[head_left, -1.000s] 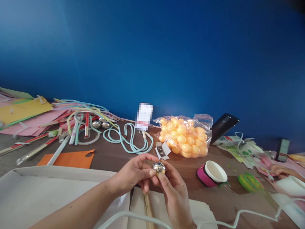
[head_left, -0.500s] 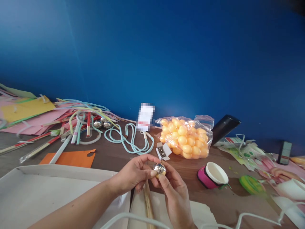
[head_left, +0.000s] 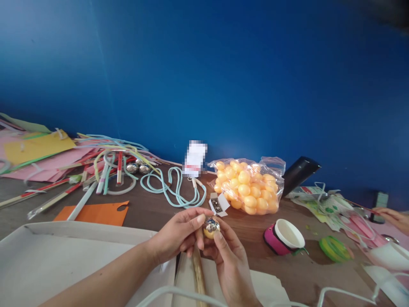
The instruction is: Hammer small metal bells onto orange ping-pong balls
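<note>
Both my hands meet low in the middle of the view over a brown table (head_left: 150, 209). My left hand (head_left: 179, 234) and my right hand (head_left: 228, 260) pinch the same small ball (head_left: 211, 227), orange below and covered with shiny silver studs on top. Fingertips of both hands press on it. A wooden stick (head_left: 198, 277) runs down from under the ball between my hands. A small open box of silver studs (head_left: 218, 204) lies just beyond my fingers. Behind it sits a clear bag of orange balls (head_left: 249, 187).
A white tray (head_left: 64, 256) lies at lower left, an orange card (head_left: 96, 212) behind it. Coloured straws and paper (head_left: 96, 162) crowd the far left, beside a mint cord (head_left: 174, 187). A pink-and-white tape roll (head_left: 283, 234), a green roll (head_left: 334, 248) and another person's hand (head_left: 394, 217) are at the right.
My hands have turned the ball a little, so more of its orange underside shows. The other person's hand at the right edge has moved up and farther back.
</note>
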